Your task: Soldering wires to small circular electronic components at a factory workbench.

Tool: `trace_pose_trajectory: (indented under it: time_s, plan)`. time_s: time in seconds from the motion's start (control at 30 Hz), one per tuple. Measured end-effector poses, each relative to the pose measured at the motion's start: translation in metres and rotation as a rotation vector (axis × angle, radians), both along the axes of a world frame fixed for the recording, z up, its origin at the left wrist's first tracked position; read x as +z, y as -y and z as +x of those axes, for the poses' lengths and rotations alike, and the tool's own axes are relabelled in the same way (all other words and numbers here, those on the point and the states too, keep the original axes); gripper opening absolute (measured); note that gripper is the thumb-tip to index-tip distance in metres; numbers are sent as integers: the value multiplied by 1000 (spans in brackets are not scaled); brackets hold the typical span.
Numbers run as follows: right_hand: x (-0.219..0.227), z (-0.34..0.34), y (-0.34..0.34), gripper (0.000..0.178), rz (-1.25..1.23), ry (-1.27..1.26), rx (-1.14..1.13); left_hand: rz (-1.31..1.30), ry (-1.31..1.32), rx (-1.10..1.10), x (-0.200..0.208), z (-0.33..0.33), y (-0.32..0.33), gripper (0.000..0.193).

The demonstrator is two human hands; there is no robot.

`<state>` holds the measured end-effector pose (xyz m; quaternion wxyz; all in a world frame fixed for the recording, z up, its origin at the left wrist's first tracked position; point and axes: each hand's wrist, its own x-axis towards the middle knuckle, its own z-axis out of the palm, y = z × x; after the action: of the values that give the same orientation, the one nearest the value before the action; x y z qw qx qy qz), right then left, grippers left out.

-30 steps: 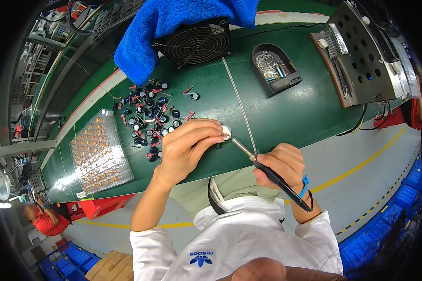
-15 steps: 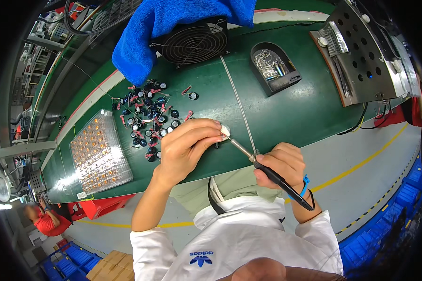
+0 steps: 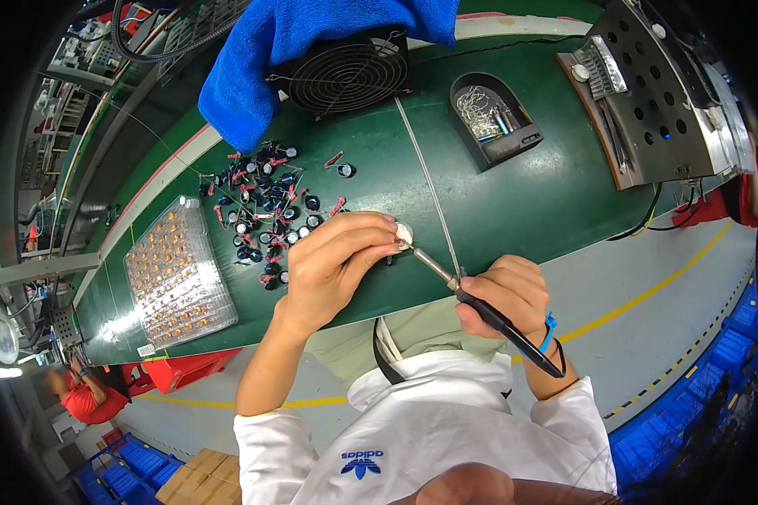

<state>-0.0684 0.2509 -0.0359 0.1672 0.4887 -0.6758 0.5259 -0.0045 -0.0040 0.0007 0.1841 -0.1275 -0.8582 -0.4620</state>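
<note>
My left hand (image 3: 333, 263) is closed in a pinch over the near edge of the green bench. Between its fingertips is a small round whitish part (image 3: 404, 232), whose lower side the fingers partly hide. My right hand (image 3: 509, 295) is wrapped around the black handle of a soldering iron (image 3: 436, 269). The iron's metal tip points up and left and meets the whitish part at my left fingertips; whether it touches is too small to tell. Left of my left hand lies a loose heap of small dark cylindrical parts (image 3: 269, 202) with thin wires and pinkish-red pieces.
A clear plastic tray (image 3: 181, 273) with rows of copper-coloured pieces lies at the left. Behind are a round-grilled fan (image 3: 345, 77) and a blue cloth (image 3: 248, 93). A black bin (image 3: 493, 124) holds wire scraps. A perforated metal stand (image 3: 640, 101) is far right.
</note>
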Motion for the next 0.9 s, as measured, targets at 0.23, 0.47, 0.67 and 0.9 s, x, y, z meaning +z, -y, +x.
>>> trace_pose_trajectory:
  time_s: [0.23, 0.47, 0.67, 0.9]
  plan:
    - [-1, -1, 1, 39, -12, -12, 2, 8, -12, -7, 0, -1, 0, 16]
    - [-3, 0, -1, 38, -3, -17, 1, 41, 3, 0, -1, 0, -2, 16]
    - [-3, -1, 2, 24, -6, -28, -30, 10, -8, 1, -1, -1, -1, 17]
    - [0, -2, 0, 25, 25, -36, 5, -36, -26, 16, 1, -1, -2, 17]
